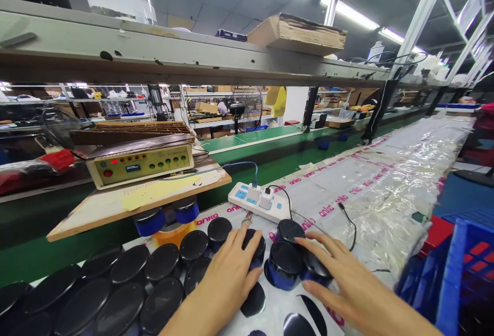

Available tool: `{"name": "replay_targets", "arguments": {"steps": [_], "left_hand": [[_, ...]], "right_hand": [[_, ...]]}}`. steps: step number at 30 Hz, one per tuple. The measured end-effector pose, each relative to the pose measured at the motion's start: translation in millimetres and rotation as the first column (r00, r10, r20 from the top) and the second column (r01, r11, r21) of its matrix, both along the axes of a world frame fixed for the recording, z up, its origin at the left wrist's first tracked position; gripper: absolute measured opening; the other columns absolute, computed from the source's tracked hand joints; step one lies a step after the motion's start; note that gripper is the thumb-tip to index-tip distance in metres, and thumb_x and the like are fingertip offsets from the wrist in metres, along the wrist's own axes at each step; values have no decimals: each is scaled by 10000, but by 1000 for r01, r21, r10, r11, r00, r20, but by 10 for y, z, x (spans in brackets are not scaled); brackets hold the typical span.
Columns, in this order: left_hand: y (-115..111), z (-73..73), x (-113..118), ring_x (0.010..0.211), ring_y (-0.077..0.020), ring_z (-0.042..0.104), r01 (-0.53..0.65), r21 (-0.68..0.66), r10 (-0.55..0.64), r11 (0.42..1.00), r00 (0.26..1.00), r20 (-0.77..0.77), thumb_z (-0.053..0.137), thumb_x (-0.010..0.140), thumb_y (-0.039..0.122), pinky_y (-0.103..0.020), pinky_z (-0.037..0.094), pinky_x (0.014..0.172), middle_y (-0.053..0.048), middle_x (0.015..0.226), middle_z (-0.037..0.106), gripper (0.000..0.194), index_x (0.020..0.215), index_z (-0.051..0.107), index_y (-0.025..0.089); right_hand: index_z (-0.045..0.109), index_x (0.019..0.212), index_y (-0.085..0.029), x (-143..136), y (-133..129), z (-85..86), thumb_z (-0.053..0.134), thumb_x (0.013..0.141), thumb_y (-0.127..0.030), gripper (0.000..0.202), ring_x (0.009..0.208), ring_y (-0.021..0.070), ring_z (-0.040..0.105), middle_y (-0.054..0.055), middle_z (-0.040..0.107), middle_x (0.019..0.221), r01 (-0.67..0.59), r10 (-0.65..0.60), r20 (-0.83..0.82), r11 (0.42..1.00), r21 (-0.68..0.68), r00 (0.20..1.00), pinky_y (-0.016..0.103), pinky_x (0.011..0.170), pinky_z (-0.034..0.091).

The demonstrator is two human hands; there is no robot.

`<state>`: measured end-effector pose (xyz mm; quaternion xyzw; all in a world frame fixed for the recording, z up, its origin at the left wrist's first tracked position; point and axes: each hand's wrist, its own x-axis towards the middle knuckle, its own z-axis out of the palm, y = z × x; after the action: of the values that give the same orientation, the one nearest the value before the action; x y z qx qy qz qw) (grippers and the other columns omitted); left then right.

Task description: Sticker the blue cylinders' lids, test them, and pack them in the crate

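Observation:
My left hand (227, 269) lies with fingers spread over a dark blue round container with a glossy black top (255, 247), at the right end of a packed group. Its fingers touch the container's top and side. My right hand (349, 279) has its thumb and fingers around a similar black-topped container (314, 265), which looks tilted and is partly hidden by the hand. Between my hands stand a blue round container with a black top (286, 260) and, just behind it, another black-topped container (291, 230). Several more black-topped containers (125, 307) fill the lower left.
A white power strip (260, 201) with plugged-in cables lies behind the containers. At left, a control box (141, 163) with lit buttons sits on a wooden board (139, 205). Printed plastic sheeting (370, 181) covers the bench. A blue crate (459, 274) stands at right; a shelf (193, 58) runs overhead.

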<state>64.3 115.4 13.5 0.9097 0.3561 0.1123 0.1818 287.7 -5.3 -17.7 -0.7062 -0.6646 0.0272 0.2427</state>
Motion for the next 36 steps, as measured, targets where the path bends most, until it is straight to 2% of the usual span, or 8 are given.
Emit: {"name": "replay_targets", "arguments": {"steps": [5, 13, 18, 22, 25, 29, 33, 36], "left_hand": [[-37, -15, 152, 1375, -297, 271, -21, -36, 17, 999, 995, -97, 489, 861, 169, -440, 416, 1019, -95, 1509, 289, 602, 1432, 317, 255], [119, -80, 534, 1399, -298, 213, 4, 4, -4, 1000, 998, -55, 459, 817, 68, -425, 363, 1069, -135, 1528, 222, 676, 1454, 257, 169], [17, -54, 511, 1403, -340, 171, -19, 47, 22, 999, 997, -70, 415, 774, 9, -493, 293, 1100, -133, 1543, 176, 682, 1433, 317, 156], [-204, -71, 429, 1272, -265, 420, 48, 73, -52, 996, 997, 54, 331, 929, 265, -425, 385, 1055, -97, 1366, 467, 435, 1340, 471, 230], [-315, -173, 473, 1230, -322, 464, -7, -46, 8, 999, 1000, 17, 450, 891, 450, -459, 422, 1009, -127, 1373, 464, 568, 1413, 370, 239], [-324, -294, 541, 1304, -319, 397, -25, -185, 25, 982, 1000, -6, 514, 874, 361, -477, 369, 1047, -108, 1464, 372, 657, 1457, 220, 291], [-299, -304, 487, 1335, -274, 365, 41, -266, -1, 963, 989, 146, 540, 845, 321, -434, 334, 1084, -80, 1482, 346, 628, 1430, 313, 290], [-321, -275, 408, 1277, -259, 442, 37, -255, 44, 966, 952, 303, 596, 767, 242, -412, 393, 1047, -74, 1425, 408, 651, 1385, 395, 282]], "right_hand": [[322, 1425, -335, 87, 211, -157, 527, 831, -344, 628, 1326, 272, 352, 73, 256, 1490, 10, -23, -68, 983, -182, 997, 441, 1049, 373], [366, 1357, -231, 269, 249, -280, 483, 834, -280, 538, 1200, 249, 476, 100, 476, 1282, 39, -39, -38, 999, 4, 999, 418, 1023, 400], [408, 1325, -203, 393, 352, -326, 478, 830, -311, 512, 1124, 273, 535, 112, 494, 1247, 148, -147, -36, 988, 42, 989, 432, 963, 446], [386, 1331, -221, 424, 420, -289, 467, 863, -351, 492, 1141, 257, 520, 105, 483, 1258, 174, -169, -87, 983, 57, 982, 421, 979, 434], [403, 1330, -225, 365, 425, -246, 494, 853, -296, 491, 1214, 230, 457, 84, 458, 1311, 78, -74, -87, 996, 42, 993, 385, 1043, 385], [413, 1351, -247, 310, 393, -251, 498, 837, -243, 521, 1241, 243, 418, 73, 454, 1334, 56, -54, -36, 998, 41, 998, 420, 1053, 374], [458, 1321, -265, 258, 253, -187, 506, 850, -298, 475, 1230, 290, 429, 89, 478, 1315, 101, -103, -1, 975, 199, 995, 512, 999, 406], [398, 1367, -295, 95, 74, -25, 472, 900, -330, 474, 1232, 244, 458, 76, 474, 1327, -9, 31, -70, 954, 300, 997, 427, 994, 445]]}}
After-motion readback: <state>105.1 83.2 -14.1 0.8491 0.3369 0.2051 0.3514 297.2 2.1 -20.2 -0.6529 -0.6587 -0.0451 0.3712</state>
